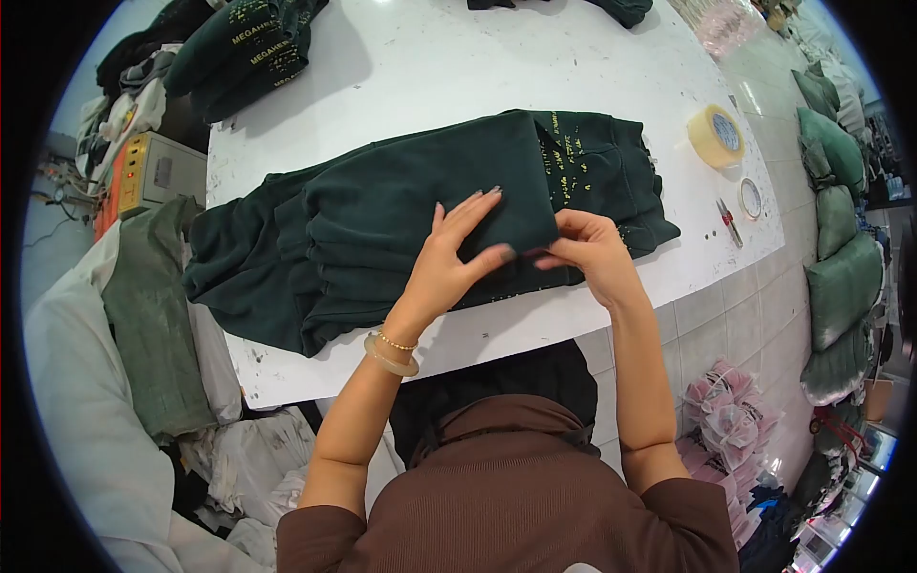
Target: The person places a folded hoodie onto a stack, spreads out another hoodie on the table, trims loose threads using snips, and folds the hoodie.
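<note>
A stack of dark green sweatshirts (401, 201) lies lengthwise on the white table (430, 57), its folded layers showing along the near side. Yellow print (569, 162) shows on the part at the right. On the upper sweatshirt, my left hand (449, 250) rests with fingers spread and thumb out. My right hand (594, 256) is at the near right corner of that top layer, thumb and forefinger pinched on the fabric edge. The fingertips of the right hand are partly hidden by the cloth.
Right of the stack are a wide tape roll (716, 137), a smaller roll (751, 199) and red-handled snips (729, 222). More green garments (248, 53) sit at the back left. Green bags (845, 286) line the floor at right; a control box (158, 170) stands left.
</note>
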`<move>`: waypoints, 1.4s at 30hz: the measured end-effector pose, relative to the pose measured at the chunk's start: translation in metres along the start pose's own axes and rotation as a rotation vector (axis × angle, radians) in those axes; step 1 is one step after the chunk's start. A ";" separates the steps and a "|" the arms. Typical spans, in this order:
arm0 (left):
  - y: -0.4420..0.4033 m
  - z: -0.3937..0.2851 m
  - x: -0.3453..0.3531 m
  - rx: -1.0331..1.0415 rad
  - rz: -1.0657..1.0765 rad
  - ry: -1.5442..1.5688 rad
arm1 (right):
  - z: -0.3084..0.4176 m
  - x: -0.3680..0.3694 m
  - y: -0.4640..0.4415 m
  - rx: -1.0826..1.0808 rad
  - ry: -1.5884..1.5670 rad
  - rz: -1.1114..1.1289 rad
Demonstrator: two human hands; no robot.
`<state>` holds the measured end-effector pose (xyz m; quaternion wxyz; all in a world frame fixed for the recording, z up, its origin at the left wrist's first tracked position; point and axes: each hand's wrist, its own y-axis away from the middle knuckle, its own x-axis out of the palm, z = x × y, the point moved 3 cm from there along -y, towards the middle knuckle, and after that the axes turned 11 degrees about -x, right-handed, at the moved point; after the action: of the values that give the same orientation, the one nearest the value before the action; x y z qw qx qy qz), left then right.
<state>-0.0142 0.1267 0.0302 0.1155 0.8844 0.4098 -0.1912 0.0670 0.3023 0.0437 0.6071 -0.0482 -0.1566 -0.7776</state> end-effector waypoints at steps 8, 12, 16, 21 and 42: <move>0.022 -0.003 0.028 0.271 -0.089 -0.739 | -0.045 -0.027 0.011 -0.409 0.548 -0.117; 0.028 -0.001 0.037 0.219 -0.187 -0.692 | -0.038 -0.023 0.012 -0.617 0.914 -0.108; 0.027 -0.005 0.042 0.162 -0.237 -0.594 | -0.035 -0.023 0.006 -0.462 0.608 -0.176; 0.021 0.000 0.041 0.326 -0.343 -0.579 | -0.022 -0.029 0.008 -0.443 0.551 -0.178; 0.179 0.115 -0.203 -0.676 -1.359 -0.953 | -0.035 0.020 -0.029 -0.472 1.690 -0.102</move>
<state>-0.0242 -0.1671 0.0229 0.3898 0.1962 0.7879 -0.4344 0.0381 0.2796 0.0107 0.4586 0.4265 0.5082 -0.5912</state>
